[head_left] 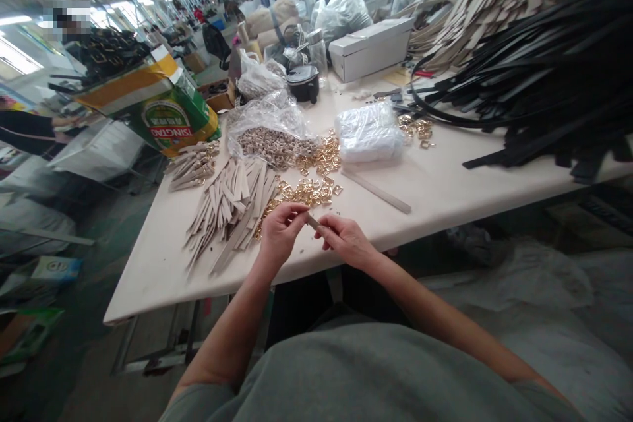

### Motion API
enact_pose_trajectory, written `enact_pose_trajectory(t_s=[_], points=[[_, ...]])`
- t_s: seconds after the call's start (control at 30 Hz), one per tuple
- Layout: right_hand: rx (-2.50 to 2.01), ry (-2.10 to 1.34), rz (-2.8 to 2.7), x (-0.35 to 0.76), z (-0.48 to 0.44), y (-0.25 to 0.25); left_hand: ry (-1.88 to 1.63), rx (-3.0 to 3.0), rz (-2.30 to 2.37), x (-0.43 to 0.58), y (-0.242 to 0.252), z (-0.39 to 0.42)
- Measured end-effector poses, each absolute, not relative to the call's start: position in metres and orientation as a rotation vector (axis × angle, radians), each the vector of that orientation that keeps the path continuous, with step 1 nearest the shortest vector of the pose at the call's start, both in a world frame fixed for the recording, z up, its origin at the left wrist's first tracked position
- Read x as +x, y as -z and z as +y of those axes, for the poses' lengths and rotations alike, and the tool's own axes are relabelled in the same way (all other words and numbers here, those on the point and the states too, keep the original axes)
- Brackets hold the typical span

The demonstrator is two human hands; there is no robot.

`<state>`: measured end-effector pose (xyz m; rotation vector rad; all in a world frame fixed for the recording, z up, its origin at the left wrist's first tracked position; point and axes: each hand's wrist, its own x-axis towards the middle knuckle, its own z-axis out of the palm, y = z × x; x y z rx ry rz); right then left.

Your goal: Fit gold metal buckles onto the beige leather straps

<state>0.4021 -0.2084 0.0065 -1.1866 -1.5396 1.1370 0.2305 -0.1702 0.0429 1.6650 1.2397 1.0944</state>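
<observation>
Just above the table's front edge, my left hand and my right hand meet on a short beige strap. Both sets of fingers are closed on it, the left pinching its upper end and the right its lower end. Much of the strap is covered by my fingers. Beyond them lies a heap of gold buckles. To the left of my left hand, a fanned pile of beige straps covers the tabletop. A single beige strap lies behind my right hand.
Small beige loops spill from a clear bag. A plastic-wrapped white bundle sits mid-table. Black straps overhang the right side; a white box stands behind. A green-and-yellow bag is at the left edge. Another person's arm shows far left.
</observation>
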Motion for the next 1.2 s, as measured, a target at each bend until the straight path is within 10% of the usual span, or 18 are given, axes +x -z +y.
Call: enact_pose_trajectory(t_s=[1.2], points=[[-1.250,-0.729,-1.751,0.417,-0.214,-0.015,-0.965,0.751,0.933,0.268,-0.032,-0.186]])
